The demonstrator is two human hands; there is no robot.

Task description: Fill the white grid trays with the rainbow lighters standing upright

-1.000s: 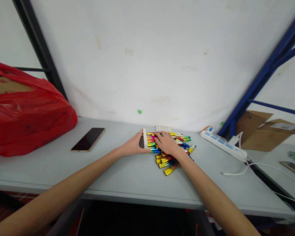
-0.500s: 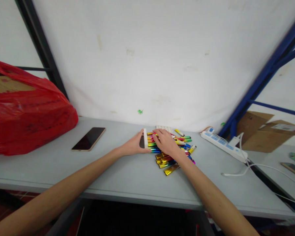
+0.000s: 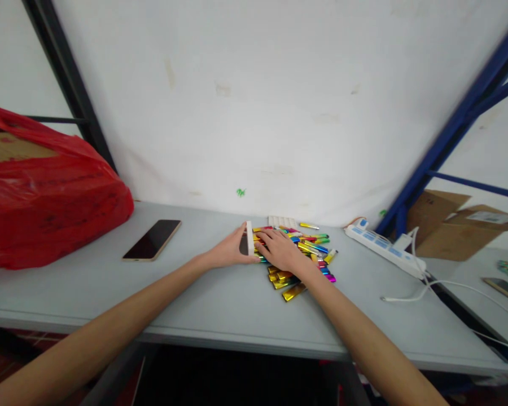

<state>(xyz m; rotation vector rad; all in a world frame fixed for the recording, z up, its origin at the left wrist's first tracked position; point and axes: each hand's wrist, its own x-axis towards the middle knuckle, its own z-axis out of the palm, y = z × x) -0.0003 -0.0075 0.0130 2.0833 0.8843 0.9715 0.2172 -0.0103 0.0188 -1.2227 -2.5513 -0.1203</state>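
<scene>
My left hand (image 3: 231,249) is closed around a white tray (image 3: 250,238) standing on its edge, its dark side towards the palm. On the tray's right side lie shiny metallic lighters (image 3: 262,229), their ends against it. My right hand (image 3: 279,249) rests palm down over these lighters with its fingers stretched and apart, fingertips near the tray; what lies under the palm is hidden. Loose gold lighters (image 3: 294,291) and others in blue, green, pink and yellow are heaped under and around the right wrist.
Behind the heap, a second white tray (image 3: 281,221) lies by the wall. A phone (image 3: 152,239) and a red plastic bag (image 3: 55,208) are on the left. On the right are a power strip (image 3: 385,249), a white cable (image 3: 400,299) and a cardboard box (image 3: 457,231).
My right hand has shifted slightly left and down over the lighters, and its fingers have spread. A yellow lighter by the wall has turned a little. My left hand and the tray stay put.
</scene>
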